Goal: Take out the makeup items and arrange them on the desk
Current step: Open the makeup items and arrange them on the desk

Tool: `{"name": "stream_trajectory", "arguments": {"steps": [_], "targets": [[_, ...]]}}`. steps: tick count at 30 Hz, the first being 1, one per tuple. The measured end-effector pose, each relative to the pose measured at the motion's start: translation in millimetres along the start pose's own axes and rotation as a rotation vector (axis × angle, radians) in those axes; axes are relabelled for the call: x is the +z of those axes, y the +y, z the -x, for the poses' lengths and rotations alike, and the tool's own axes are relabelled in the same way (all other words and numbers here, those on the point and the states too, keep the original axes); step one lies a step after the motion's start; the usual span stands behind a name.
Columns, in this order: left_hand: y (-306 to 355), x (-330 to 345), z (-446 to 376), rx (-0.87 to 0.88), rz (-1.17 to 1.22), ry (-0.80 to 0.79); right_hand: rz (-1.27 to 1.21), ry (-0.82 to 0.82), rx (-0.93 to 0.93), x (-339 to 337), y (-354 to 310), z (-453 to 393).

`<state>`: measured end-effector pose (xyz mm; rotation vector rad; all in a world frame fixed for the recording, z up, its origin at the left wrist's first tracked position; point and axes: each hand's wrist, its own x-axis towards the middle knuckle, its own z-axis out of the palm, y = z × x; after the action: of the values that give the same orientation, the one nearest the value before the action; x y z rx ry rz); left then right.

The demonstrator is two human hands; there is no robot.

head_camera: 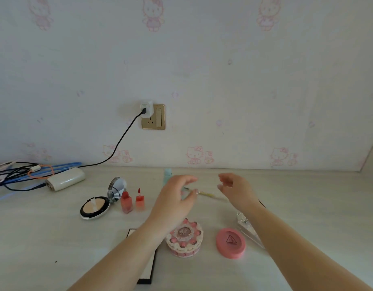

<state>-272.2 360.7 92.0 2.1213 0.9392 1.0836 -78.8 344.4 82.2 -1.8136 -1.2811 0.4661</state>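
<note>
My left hand (177, 198) hovers over the middle of the desk with fingers spread; its thumb tip is right at a thin yellowish makeup stick (205, 194) lying between my hands. My right hand (236, 190) is beside it, fingers loosely curled and holding nothing. To the left stand an open powder compact (95, 206) with its mirror up and two red lip tint bottles (126, 202) (140, 200). A pale green bottle (167, 175) is half hidden behind my left hand. Nearer me sit a pink cake-shaped case (184, 238) and a round pink compact (230, 242).
A clear faceted wedge-shaped item (245, 226) lies partly under my right forearm. A white, black-edged flat box (147, 269) lies under my left forearm. A white power bank (65, 178) and tangled cables (17, 173) are at the far left. A wall socket (153, 116) holds a charger.
</note>
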Motion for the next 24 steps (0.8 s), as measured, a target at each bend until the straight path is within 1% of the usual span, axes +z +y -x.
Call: {"name": "stream_trajectory", "arguments": {"steps": [3, 5, 8, 12, 15, 17, 20, 22, 24], "targets": [[-13.2, 21.8, -15.8, 0.018, -0.183, -0.135, 0.268, -0.162, 0.026, 1.6, 10.9, -9.0], [-18.3, 34.8, -27.0, -0.008, -0.243, -0.185, 0.454, -0.204, 0.022, 6.8, 17.6, -16.7], [-23.6, 49.6, -44.8, -0.045, -0.313, -0.234, 0.630, -0.203, -0.005, 13.8, 22.9, -26.7], [-29.5, 61.8, -57.0, -0.022, -0.397, -0.308, 0.822, -0.190, -0.083, 20.3, 25.2, -32.5], [-35.4, 69.1, -58.7, 0.003, -0.410, -0.337, 0.891, -0.170, -0.116, 22.9, 28.8, -34.4], [-37.4, 72.1, -58.2, 0.026, -0.418, -0.352, 0.874, -0.154, -0.126, 21.5, 30.3, -34.3], [-34.3, 76.1, -59.5, 0.096, -0.428, -0.366, 0.692, -0.107, -0.086, 9.4, 26.5, -28.5], [-27.0, 77.5, -62.3, 0.149, -0.392, -0.316, 0.506, -0.056, -0.072, -8.3, 20.7, -21.9], [-15.7, 77.2, -64.9, 0.217, -0.377, -0.206, 0.285, 0.003, -0.067, -28.4, 14.9, -13.8]]}}
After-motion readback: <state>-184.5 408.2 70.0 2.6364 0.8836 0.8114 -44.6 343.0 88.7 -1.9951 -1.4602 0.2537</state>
